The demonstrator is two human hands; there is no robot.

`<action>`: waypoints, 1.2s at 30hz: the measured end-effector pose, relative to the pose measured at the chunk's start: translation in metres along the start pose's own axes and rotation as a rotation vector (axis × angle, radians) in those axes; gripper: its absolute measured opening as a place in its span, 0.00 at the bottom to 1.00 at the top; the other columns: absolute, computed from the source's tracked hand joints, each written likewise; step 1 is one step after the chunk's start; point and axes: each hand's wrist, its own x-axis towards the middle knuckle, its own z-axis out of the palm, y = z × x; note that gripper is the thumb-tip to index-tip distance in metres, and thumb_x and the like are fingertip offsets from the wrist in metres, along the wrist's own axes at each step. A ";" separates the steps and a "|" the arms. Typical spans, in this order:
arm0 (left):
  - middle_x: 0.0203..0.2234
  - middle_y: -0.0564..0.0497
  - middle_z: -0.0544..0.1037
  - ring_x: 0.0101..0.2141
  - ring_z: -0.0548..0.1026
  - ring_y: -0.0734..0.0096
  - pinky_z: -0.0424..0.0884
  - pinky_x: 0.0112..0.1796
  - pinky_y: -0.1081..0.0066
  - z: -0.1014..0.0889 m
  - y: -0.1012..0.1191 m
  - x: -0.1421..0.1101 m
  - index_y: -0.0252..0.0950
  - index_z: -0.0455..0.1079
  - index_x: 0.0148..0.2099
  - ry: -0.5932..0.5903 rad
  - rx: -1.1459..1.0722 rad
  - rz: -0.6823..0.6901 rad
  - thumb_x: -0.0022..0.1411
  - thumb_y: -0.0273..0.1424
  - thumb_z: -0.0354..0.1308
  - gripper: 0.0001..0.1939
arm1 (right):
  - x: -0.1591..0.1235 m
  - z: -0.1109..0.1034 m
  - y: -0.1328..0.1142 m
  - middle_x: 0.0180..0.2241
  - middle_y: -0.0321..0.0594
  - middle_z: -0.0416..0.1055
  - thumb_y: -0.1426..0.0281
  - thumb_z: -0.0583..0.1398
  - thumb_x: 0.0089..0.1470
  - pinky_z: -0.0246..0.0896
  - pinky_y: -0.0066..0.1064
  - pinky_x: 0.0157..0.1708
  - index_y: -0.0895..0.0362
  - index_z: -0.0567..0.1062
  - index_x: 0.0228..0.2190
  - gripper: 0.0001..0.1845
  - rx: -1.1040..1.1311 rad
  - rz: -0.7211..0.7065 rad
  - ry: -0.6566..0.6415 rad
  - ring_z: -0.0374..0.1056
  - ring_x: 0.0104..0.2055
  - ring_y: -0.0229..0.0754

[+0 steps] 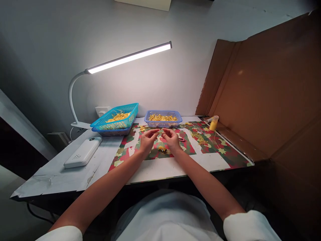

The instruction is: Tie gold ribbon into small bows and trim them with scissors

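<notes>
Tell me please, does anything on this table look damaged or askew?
Yes, two things. White patches interrupt the camouflage covering, so it looks worn. The turquoise basket also seems askew on the blue basket beneath, not squarely nested.

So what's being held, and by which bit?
The left hand and right hand seem to pinch a thin golden strand; which part is too small to tell.

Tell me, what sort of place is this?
It looks like a small craft workspace, perhaps at home: a lit desk lamp, a purple-blue basket of gold-coloured pieces, and a camouflage-patterned covering on the table suggest so.
</notes>
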 end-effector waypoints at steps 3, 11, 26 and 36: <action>0.29 0.47 0.80 0.24 0.72 0.74 0.69 0.27 0.73 0.001 -0.001 -0.001 0.33 0.77 0.38 -0.010 0.045 0.042 0.51 0.37 0.60 0.15 | -0.001 -0.001 0.000 0.32 0.40 0.77 0.61 0.65 0.39 0.70 0.35 0.37 0.56 0.76 0.32 0.16 -0.026 -0.010 -0.002 0.72 0.34 0.41; 0.32 0.47 0.80 0.26 0.73 0.74 0.68 0.28 0.74 0.000 0.000 -0.003 0.35 0.77 0.38 -0.013 0.146 0.144 0.54 0.35 0.58 0.12 | -0.001 -0.002 0.001 0.29 0.38 0.76 0.61 0.64 0.42 0.69 0.33 0.36 0.56 0.75 0.28 0.13 -0.116 -0.035 0.003 0.71 0.32 0.40; 0.26 0.49 0.80 0.23 0.67 0.74 0.64 0.26 0.73 -0.001 0.006 -0.007 0.36 0.79 0.34 0.003 0.315 0.232 0.55 0.42 0.61 0.14 | -0.006 -0.001 -0.003 0.30 0.40 0.75 0.62 0.60 0.48 0.68 0.32 0.35 0.57 0.74 0.30 0.11 -0.224 -0.136 -0.006 0.70 0.32 0.40; 0.23 0.49 0.80 0.21 0.67 0.75 0.63 0.24 0.74 -0.002 0.003 -0.005 0.35 0.79 0.32 0.018 0.232 0.219 0.54 0.42 0.63 0.14 | -0.009 -0.004 -0.009 0.29 0.41 0.75 0.63 0.59 0.51 0.68 0.31 0.33 0.57 0.77 0.28 0.11 -0.407 -0.309 0.007 0.70 0.31 0.40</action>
